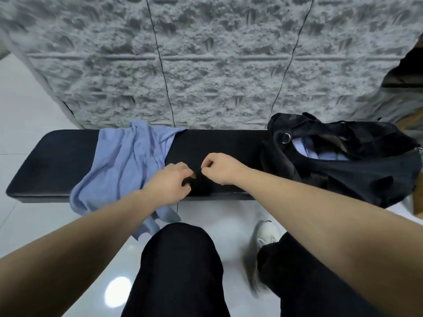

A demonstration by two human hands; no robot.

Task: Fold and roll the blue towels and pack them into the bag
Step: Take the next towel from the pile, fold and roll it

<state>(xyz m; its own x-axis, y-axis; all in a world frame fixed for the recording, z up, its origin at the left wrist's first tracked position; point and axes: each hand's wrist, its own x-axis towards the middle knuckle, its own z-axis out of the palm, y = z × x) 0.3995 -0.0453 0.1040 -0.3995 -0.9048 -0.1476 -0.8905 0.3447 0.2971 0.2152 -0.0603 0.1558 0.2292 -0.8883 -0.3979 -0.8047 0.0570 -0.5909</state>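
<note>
Both curled and holding nothing, left hand (174, 179) and right hand (216, 168) over black counter (52, 165); blue towel (123, 163) hanging off edge, may slide to floor (27, 115); bag (343, 156) open at right.

views: one, head-worn wide-angle | faces: forward and steeply down, close over a long black padded worktop (57, 161) | 12 o'clock: grey textured wall panels (206, 65), bowed by the lens | 6 o'clock: wearer's black-trousered knees (180, 259) over glossy white floor tiles (27, 124) | shared overlap: none, single view
</note>
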